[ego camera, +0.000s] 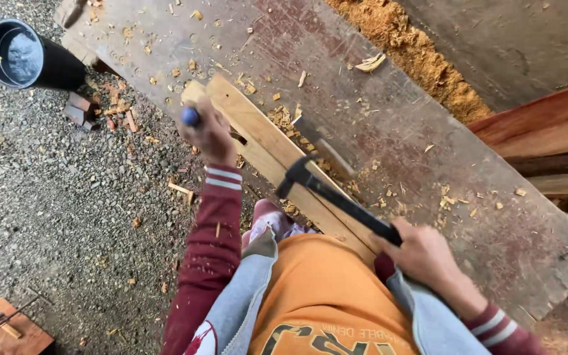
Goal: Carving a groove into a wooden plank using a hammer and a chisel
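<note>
The left hand [210,135] is clenched on a chisel [190,117] (blue handle end showing) over the plank [258,138]. At four o'clock from it, the right hand [422,253] grips a hammer [333,196], head above the plank on the surface [428,151].

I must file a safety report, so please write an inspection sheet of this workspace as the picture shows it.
Surface: wide weathered plank, scattered with wood chips.
Job's things: pale wooden strip lying on the plank, with a slot cut in it; blue-handled tool; black hammer.
Clutter: sawdust heap, wood scraps on the gravel.
Grippers: left hand grips the blue-handled tool; right hand grips the hammer.
Cables: nothing seen.
Surroundings: gravel ground, black pipe, reddish boards.
</note>
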